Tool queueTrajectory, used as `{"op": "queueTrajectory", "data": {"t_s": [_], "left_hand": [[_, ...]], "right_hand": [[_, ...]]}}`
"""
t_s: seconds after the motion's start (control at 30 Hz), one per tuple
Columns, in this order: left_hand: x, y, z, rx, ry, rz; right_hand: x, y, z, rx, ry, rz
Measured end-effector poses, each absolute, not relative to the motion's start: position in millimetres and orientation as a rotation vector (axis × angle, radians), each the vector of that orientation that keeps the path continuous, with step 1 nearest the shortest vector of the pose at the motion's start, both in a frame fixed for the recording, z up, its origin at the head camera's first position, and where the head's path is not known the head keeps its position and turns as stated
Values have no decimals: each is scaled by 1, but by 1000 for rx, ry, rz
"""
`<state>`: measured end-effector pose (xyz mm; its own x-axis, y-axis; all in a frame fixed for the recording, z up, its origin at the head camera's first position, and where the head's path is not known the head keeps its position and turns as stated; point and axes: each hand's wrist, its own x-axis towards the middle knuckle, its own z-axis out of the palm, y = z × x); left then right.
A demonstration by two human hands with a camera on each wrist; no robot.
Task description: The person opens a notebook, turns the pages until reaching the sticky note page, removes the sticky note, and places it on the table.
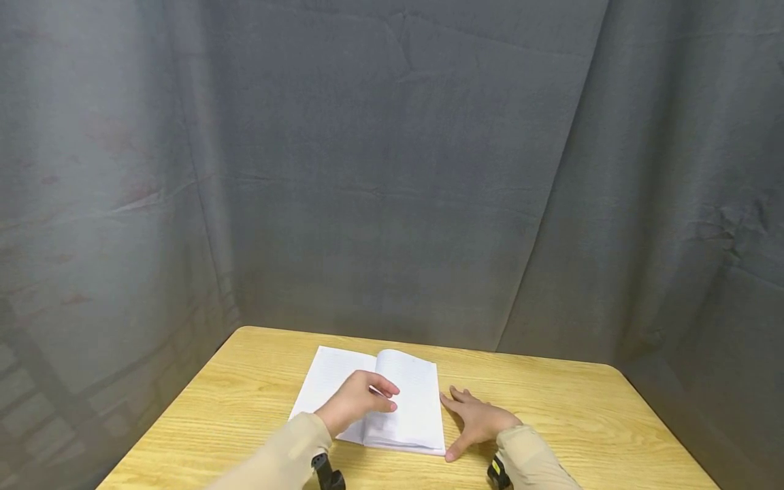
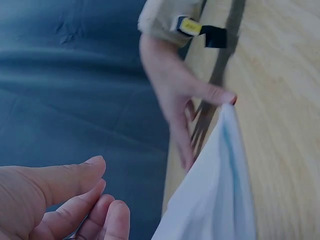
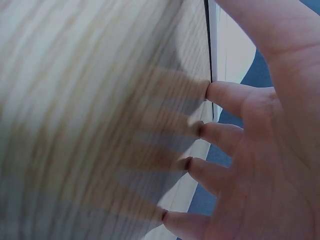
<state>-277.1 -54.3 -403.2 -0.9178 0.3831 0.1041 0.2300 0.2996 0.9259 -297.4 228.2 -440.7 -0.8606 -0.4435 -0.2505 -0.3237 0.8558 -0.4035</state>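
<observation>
An open notebook (image 1: 413,398) with white, faintly lined pages lies on the wooden table, its right-hand leaves bowed up near the spine. Over its middle hovers my left hand (image 1: 361,396), fingers loosely bent and nothing between thumb and fingers; the left wrist view shows the same gap. My right hand (image 1: 480,420) is spread beside the notebook's right edge. Its thumb reaches the near right corner, while its fingertips (image 3: 220,95) rest on the tabletop along that edge. From the left wrist, the notebook's page stack (image 2: 212,185) is seen end-on below the right thumb.
The light wood table (image 1: 245,381) has rounded far corners. Grey cloth curtains (image 1: 380,177) hang behind it and on both sides. A black strap device sits on each wrist, the right one (image 1: 499,471) with a yellow label.
</observation>
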Motion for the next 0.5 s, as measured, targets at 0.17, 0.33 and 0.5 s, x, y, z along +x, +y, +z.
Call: {"op": "queueTrajectory", "data": {"t_s": [0.17, 0.33, 0.5], "left_hand": [[-276, -32, -410, 609, 2438, 1615], [-275, -15, -420, 618, 2424, 1571], [-275, -5, -431, 603, 2428, 1531]], "right_hand": [[-297, 228, -442, -554, 2716, -480], [-298, 228, -443, -558, 2718, -474], [-298, 228, -442, -574, 2715, -474]]}}
